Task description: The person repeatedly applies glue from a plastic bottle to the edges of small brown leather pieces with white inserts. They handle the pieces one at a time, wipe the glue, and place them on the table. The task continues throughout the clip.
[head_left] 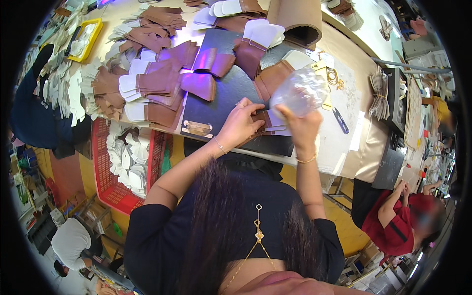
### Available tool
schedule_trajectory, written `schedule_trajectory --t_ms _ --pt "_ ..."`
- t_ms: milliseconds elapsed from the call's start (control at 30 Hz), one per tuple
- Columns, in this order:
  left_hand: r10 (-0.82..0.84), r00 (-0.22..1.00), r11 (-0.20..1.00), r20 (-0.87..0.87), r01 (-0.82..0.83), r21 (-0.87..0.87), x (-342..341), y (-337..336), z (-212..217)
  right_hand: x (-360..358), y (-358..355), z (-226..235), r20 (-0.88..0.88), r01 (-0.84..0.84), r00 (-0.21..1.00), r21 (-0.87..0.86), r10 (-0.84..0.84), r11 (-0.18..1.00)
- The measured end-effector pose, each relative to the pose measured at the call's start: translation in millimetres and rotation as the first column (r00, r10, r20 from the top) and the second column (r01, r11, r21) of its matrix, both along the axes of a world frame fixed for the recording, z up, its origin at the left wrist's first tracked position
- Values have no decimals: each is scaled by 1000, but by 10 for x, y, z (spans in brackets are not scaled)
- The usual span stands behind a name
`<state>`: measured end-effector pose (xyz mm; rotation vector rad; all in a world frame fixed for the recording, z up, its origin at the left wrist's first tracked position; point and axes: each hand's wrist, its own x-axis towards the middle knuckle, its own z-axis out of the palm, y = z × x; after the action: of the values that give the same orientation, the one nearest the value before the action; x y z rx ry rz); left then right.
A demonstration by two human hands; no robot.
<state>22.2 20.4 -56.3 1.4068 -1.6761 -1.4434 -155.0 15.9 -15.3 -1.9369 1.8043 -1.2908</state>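
Note:
My left hand [240, 121] is closed at the edge of a small stack of brown leather-like pieces [266, 120] with pale ends. Its bent fingers press on the stack, and a thin dark strip shows by the fingertips. Just to the right, my right hand [301, 127] grips a clear, crumpled-looking plastic bag [301, 92], smeared by motion. The bag partly covers another brown piece with a white end [271, 78]. Both hands are over the black board [209, 110] on the table. What lies under my right palm is hidden.
Bundles of brown pieces with white ends [157, 81] spread over the table's left. A brown roll [295, 19] is at the back. A blue-handled tool [340, 120] lies right. Below left stands a red basket [102, 167] of white pieces. Co-workers sit nearby.

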Motion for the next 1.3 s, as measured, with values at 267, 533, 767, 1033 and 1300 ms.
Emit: schedule_trajectory --t_ms 267,533,767,1033,1300 --pt "-10 992 997 -126 18 69 -4 18 8 -728 179 173 252 246 945 -128 -209 961" --pt "-313 949 909 -33 290 -300 249 -22 25 -94 415 118 685 -220 706 -32 182 975" --pt "-297 955 921 18 291 -260 366 19 126 142 467 -58 -11 -331 944 32 331 943" --pt "-305 952 924 -30 288 -252 348 6 50 -131 353 134 88 -58 994 -1 58 998" --pt "-275 961 924 -20 258 -284 330 42 21 8 290 138 -18 -63 998 -72 62 995"
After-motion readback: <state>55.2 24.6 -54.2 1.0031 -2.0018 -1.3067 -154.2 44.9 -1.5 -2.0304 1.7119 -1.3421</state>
